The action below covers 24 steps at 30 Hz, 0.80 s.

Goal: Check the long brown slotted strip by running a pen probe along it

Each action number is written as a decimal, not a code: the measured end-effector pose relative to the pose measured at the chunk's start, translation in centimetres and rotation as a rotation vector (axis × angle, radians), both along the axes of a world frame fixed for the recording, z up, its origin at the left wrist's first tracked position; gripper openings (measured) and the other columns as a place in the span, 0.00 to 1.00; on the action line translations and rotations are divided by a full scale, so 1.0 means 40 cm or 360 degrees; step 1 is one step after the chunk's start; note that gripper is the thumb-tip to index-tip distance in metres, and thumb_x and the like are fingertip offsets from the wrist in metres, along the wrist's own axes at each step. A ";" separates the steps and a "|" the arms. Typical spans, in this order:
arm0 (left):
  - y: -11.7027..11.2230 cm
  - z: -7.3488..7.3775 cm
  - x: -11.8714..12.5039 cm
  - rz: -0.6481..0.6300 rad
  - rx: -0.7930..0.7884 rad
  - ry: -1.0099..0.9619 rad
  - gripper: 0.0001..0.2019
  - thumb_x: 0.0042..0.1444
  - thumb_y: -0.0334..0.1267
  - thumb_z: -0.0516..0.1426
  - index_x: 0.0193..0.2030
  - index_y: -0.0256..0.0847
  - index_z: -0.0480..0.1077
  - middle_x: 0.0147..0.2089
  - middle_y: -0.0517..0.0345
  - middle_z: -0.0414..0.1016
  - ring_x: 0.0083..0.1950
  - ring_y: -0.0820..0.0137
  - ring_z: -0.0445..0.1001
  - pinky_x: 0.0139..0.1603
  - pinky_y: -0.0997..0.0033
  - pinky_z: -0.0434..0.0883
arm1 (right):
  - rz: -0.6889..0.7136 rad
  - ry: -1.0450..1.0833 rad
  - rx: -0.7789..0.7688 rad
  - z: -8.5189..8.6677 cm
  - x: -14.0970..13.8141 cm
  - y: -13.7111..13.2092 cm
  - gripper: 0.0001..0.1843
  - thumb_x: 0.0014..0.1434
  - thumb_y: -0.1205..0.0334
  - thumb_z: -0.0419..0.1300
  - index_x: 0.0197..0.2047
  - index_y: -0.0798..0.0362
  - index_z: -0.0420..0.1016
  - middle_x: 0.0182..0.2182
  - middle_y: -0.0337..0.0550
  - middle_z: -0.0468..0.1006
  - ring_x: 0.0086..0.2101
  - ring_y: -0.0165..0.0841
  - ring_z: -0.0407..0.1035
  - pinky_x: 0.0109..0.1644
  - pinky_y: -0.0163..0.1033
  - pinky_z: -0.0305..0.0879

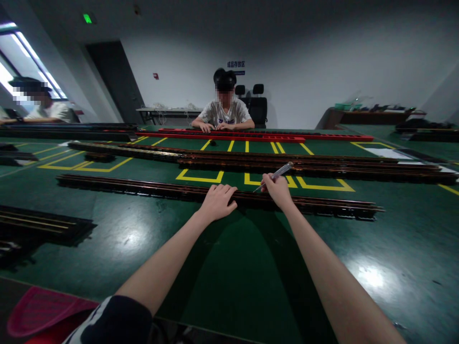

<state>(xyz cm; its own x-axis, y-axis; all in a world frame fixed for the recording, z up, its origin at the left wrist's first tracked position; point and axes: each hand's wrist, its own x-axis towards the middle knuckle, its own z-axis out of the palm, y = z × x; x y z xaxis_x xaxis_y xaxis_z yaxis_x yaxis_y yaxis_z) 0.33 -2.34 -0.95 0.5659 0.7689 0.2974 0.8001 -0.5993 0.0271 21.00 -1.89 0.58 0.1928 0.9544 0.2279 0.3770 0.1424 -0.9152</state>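
A long dark rail [136,187] lies across the green table [251,267] in front of me. My left hand [217,201] rests on the rail with its fingers curled over the top edge, pressing it down. My right hand [277,189] is closed around a clear-handled screwdriver [279,172], held like a pen. The tool's thin tip points down to the left at the rail, between my two hands.
More long dark rails [304,165] lie further back, over yellow floor-style markings [201,177]. A red rail [251,135] lies at the far edge, where a seated person [224,112] has both hands on it. Another person [39,107] sits far left. Dark rails [36,229] lie at left.
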 end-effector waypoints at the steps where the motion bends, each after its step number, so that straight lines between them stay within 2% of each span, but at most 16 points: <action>1: 0.000 0.000 0.000 0.0002 -0.0004 0.0000 0.22 0.61 0.43 0.46 0.58 0.34 0.65 0.55 0.46 0.72 0.55 0.61 0.69 0.57 0.56 0.63 | 0.0000 0.0001 0.0000 -0.001 0.000 0.000 0.17 0.61 0.59 0.54 0.22 0.54 0.69 0.19 0.39 0.74 0.22 0.29 0.69 0.30 0.33 0.66; 15: -0.006 0.008 -0.001 -0.0012 -0.0029 -0.0007 0.22 0.61 0.47 0.48 0.57 0.37 0.65 0.56 0.47 0.72 0.56 0.60 0.69 0.58 0.55 0.63 | 0.0008 0.0037 0.0019 -0.007 0.003 0.002 0.17 0.60 0.55 0.56 0.22 0.53 0.69 0.20 0.40 0.74 0.22 0.29 0.69 0.30 0.34 0.66; 20: -0.003 0.001 -0.001 -0.0009 0.0040 0.0017 0.22 0.61 0.47 0.48 0.57 0.37 0.66 0.55 0.46 0.73 0.55 0.59 0.70 0.56 0.56 0.64 | -0.0006 0.0008 0.0048 -0.005 0.000 0.004 0.18 0.60 0.58 0.54 0.20 0.53 0.69 0.16 0.38 0.72 0.21 0.30 0.69 0.33 0.35 0.66; 24: -0.002 -0.001 -0.001 -0.0004 0.0035 0.0018 0.22 0.61 0.47 0.47 0.57 0.36 0.65 0.55 0.46 0.72 0.55 0.60 0.69 0.56 0.56 0.64 | -0.0004 0.0009 0.0024 -0.001 0.000 0.001 0.17 0.60 0.58 0.54 0.22 0.54 0.69 0.18 0.39 0.73 0.22 0.29 0.69 0.31 0.34 0.66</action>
